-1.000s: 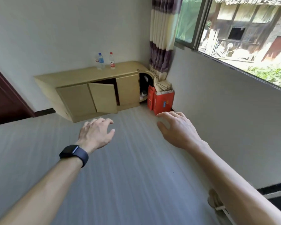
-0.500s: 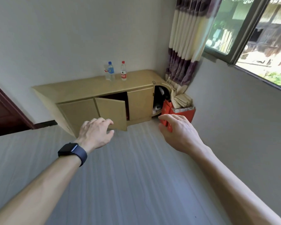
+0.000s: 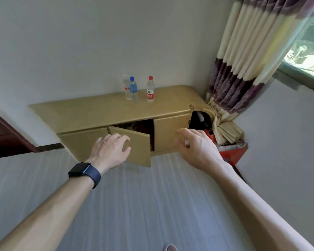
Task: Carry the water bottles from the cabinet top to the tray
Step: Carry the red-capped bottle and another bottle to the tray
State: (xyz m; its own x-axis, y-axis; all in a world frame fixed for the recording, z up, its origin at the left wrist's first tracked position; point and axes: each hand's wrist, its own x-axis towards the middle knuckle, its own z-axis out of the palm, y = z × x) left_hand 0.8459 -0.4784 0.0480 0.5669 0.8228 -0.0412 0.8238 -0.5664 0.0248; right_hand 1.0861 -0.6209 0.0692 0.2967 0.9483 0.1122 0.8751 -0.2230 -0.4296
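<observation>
A person's 2 bare hands are hovering at the centre of the frame, in front of a low yellow cabinet (image 3: 98, 113) sitting against a white wall. The left hand (image 3: 110, 151), with a dark watch (image 3: 83, 172) on its wrist, is hanging palm down, fingers loosely curled and slightly spread, holding nothing. It is overlapping the half-open cabinet door (image 3: 138, 147) in the view, but whether it is touching the door cannot be told. The right hand (image 3: 198, 149), right of centre, is also gripping nothing, its fingers relaxed and a little apart.

3 water bottles are standing upright on the cabinet top, just above the centre of the frame and well apart from both hands. A blue-capped bottle (image 3: 133, 90) is standing just in front of a clear bottle (image 3: 125, 88) whose cap is hard to make out, and a red-capped bottle (image 3: 150, 89) is standing near them on the right.

A striped curtain (image 3: 243, 60) is hanging in the upper right beside a window (image 3: 306, 51), its hem bunching onto a red box (image 3: 232, 153) at the cabinet's right end. Pale floor (image 3: 152, 205) is filling the lower frame.
</observation>
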